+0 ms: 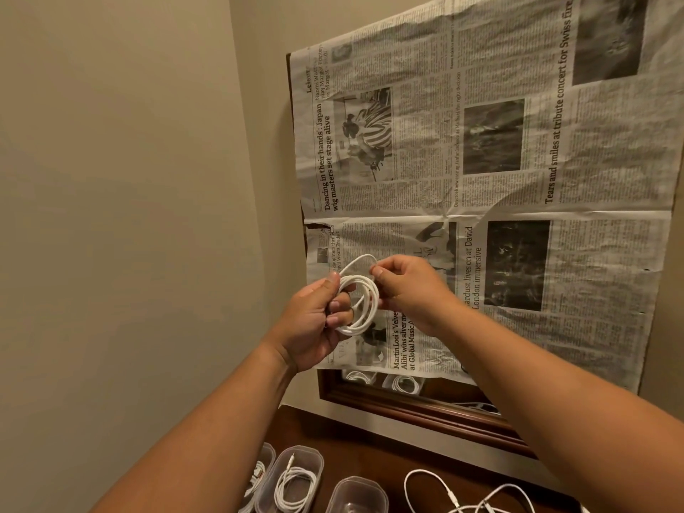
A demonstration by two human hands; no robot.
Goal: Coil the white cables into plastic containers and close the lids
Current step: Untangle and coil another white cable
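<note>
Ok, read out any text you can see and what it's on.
All on the newspaper:
"'Dancing in their hands': Japan wig masters set stage alive"
"Tears and smiles at tribute concert for Swiss fire", then cut off
"Martin Looi's", rest hidden
Body text too small to read.

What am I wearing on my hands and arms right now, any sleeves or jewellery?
The left hand and right hand are bare: no gloves, no rings visible. Both forearms are uncovered, with no sleeve, watch or bracelet in view.

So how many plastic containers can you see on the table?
3 containers, at the bottom edge: one partly behind the left forearm, one with a coiled cable, one empty. More may be offscreen.
</note>
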